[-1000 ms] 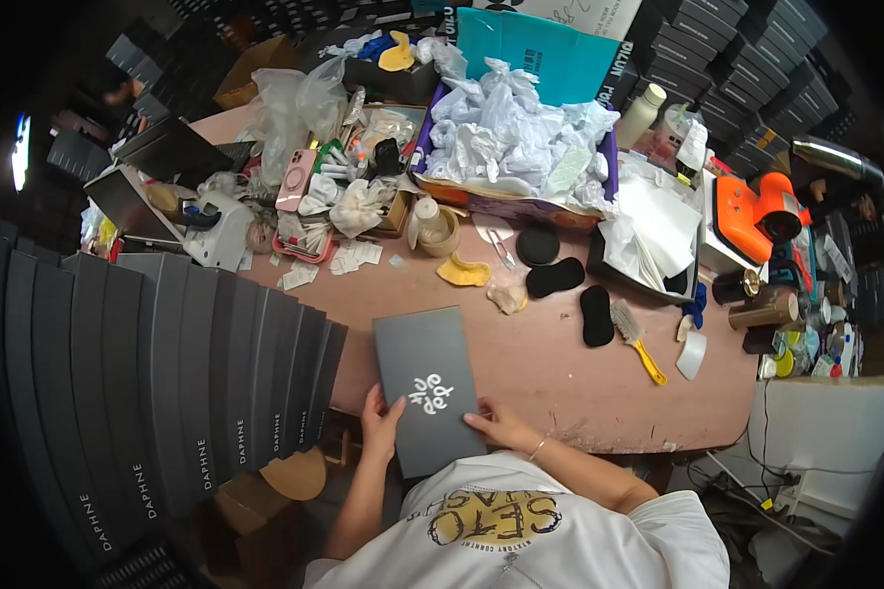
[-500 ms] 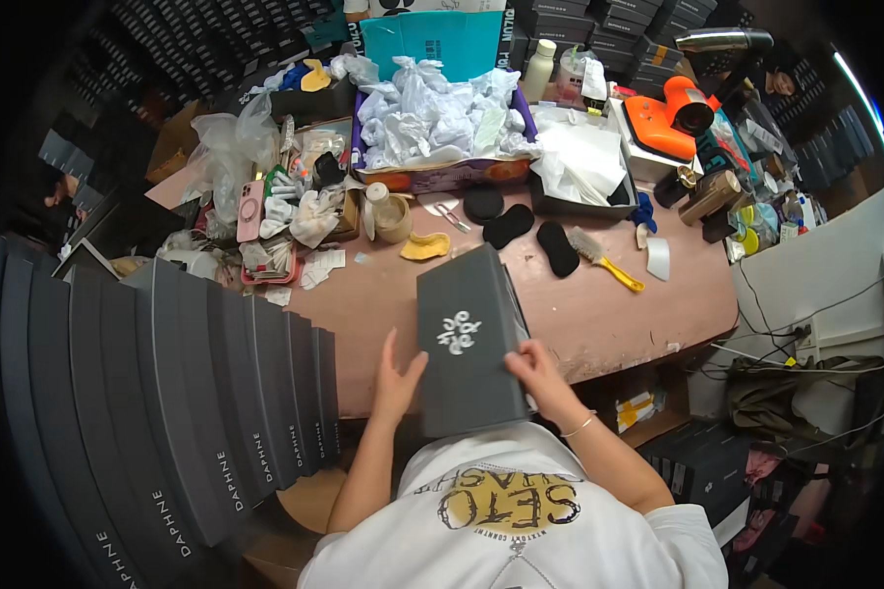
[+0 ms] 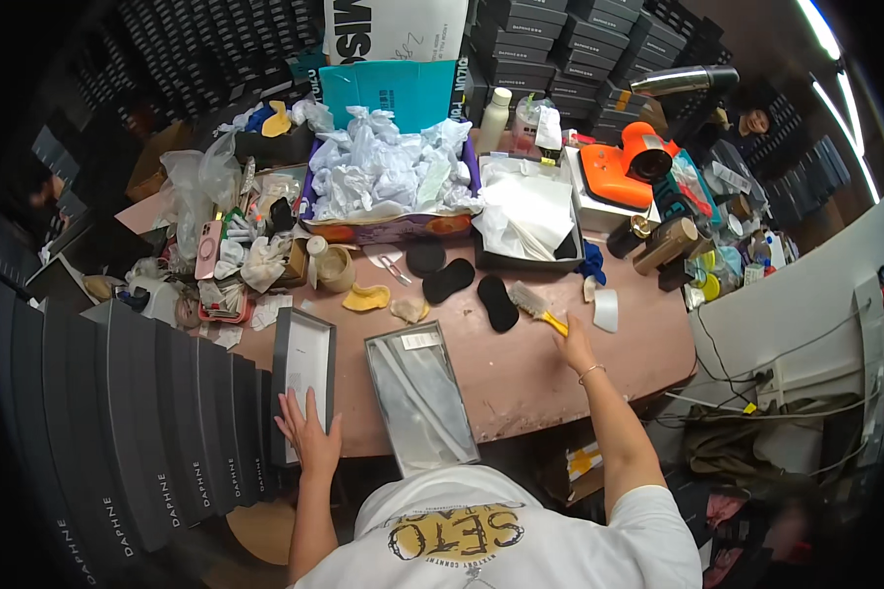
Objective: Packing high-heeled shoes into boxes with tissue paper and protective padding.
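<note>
Basically, the R hand (image 3: pixel 577 351) is sitting at the butt end of the yellow-handled bristle brush (image 3: pixel 543 313), fingers bunched narrow around it; can't tell if they're actually clamping, b/c they're hiding the tip. The L hand (image 3: pixel 311 440) is lying w/ fingers spread wide over the near end of the upturned grey shoebox lid (image 3: pixel 308 358), gripping nothing. The open shoebox base (image 3: pixel 378 385), w/ translucent wrap (image 3: pixel 424 398) inside, is resting on the pink tabletop (image 3: pixel 521 383) between both hands, right of the lid. Main risk: its near end is apparently overhanging the table edge, just by the white T-shirt (image 3: pixel 462 540), so a body bump could be shoving or tipping it. Lid's similar: its near end is lying close to the edge, so uneven L-hand pressure could be flipping it. Brush-wise, a tip-only pinch could be letting the head swing, and bristles are sitting just beside the nearer black pad (image 3: pixel 498 303), so a sideways sweep could be knocking that. Stray bristles could also be snagging the wrap.
</note>
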Demonstrator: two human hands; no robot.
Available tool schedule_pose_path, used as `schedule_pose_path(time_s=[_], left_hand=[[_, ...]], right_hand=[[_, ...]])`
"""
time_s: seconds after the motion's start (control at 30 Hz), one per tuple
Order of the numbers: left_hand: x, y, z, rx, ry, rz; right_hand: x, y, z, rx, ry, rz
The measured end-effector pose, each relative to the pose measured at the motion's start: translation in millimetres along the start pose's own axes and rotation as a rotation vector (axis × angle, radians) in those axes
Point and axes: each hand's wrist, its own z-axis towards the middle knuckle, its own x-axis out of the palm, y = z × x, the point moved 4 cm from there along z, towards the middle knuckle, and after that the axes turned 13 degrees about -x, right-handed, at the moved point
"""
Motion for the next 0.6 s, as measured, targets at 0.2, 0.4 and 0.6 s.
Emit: schedule_pose_path(time_s=[0.2,0.4,0.6], left_hand=[[-2.8,-2.1,-6.4,-0.101,-0.021,0.062],[4.7,2.2,1.1,-0.097,-0.119,0.069],[5.6,42.9,24.9,-0.097,-0.215,0.049]], right_hand=[[21.7,7.0,11.1,-0.037,0.237,-0.261],[-2.1,-12.5,-13.3,-0.054,0.065,0.208],[-73.0,64.9,110.0,-0.215,-0.032,0.041]])
